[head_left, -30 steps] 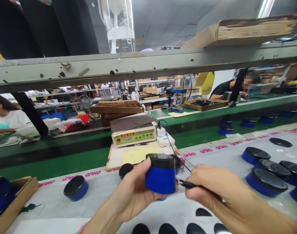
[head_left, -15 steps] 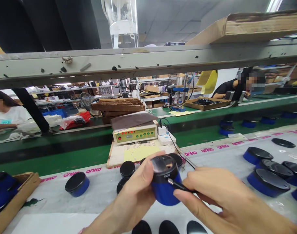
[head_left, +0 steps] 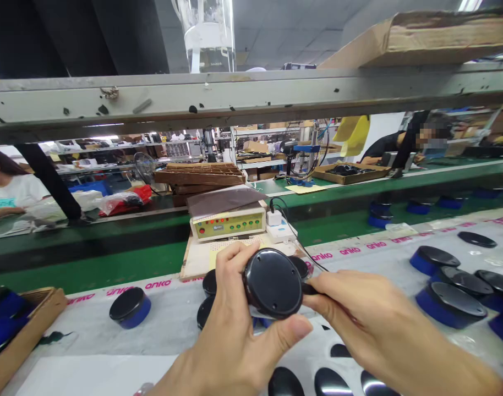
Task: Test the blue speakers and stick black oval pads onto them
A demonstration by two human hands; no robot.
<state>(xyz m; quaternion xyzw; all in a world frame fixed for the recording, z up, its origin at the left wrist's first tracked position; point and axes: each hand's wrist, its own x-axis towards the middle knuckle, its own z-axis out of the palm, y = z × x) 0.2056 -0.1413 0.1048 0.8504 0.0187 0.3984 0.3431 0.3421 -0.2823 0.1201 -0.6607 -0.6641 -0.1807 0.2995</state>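
Observation:
My left hand (head_left: 230, 324) is wrapped round a round blue-and-black device (head_left: 273, 283), its flat black face with small holes tilted toward me. In my right hand (head_left: 371, 313), thumb and fingers pinch the black plug of a power cable (head_left: 309, 289), which meets the device's right side. The metal tip is out of sight, so how deep it sits I cannot tell. Behind the device the cable (head_left: 293, 223) runs up to a white adapter (head_left: 273, 219). Several similar black-topped pieces stand behind my left hand, and flat black discs (head_left: 333, 382) lie below.
A test box (head_left: 229, 224) with lit red lamps stands ahead. More blue-and-black devices (head_left: 452, 305) lie at right, one device (head_left: 130, 308) at left. A cardboard box (head_left: 40, 324) sits far left. A metal beam (head_left: 251, 93) crosses above; two people work beyond the green conveyor (head_left: 152, 250).
My left hand has turned the device so its flat black face, not its blue side and DC5V marking, faces me. The plug, its metal tip visible before, now meets the device's side.

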